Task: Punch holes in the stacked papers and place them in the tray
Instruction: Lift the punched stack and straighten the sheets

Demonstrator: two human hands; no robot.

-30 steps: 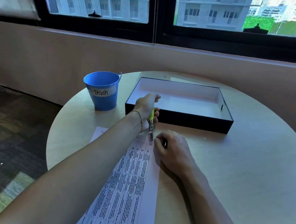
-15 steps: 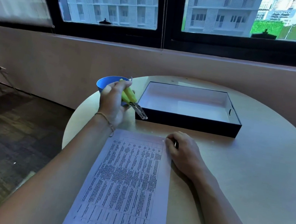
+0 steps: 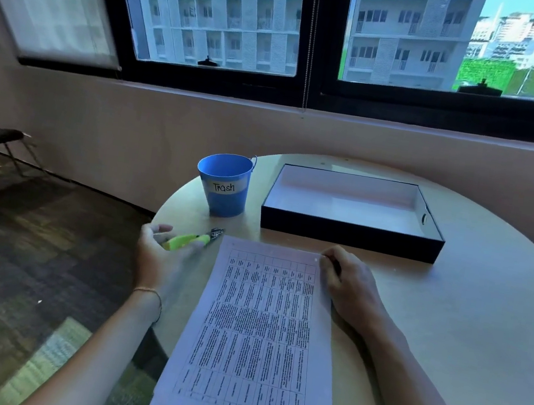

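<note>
Outside the big window stood tall buildings, and under it was a round table (image 3: 464,336). On it sat the black tray (image 3: 350,237), its white inside showing. The stacked papers (image 3: 260,333) lay flat in front of the tray, on the person's side, near it but not touching. A blue bucket (image 3: 223,192) marked Trash stood just left of the tray.

The green hole punch (image 3: 188,242) was in front of the tray and off to its left, just beside the top left corner of the papers. It lay across the left hand (image 3: 160,255), whose fingers were loose and apart. The right hand (image 3: 350,287) sat in front of the tray with its fingers curled on the papers' top right corner. I could not tell if it pinched or only pressed.

I think the punch was being put away. To do it well, it should go fully down, clear of the sheets. Then both hands should take the stack by its sides, keep the edges even, lift it over the tray's near wall and lay it flat.
</note>
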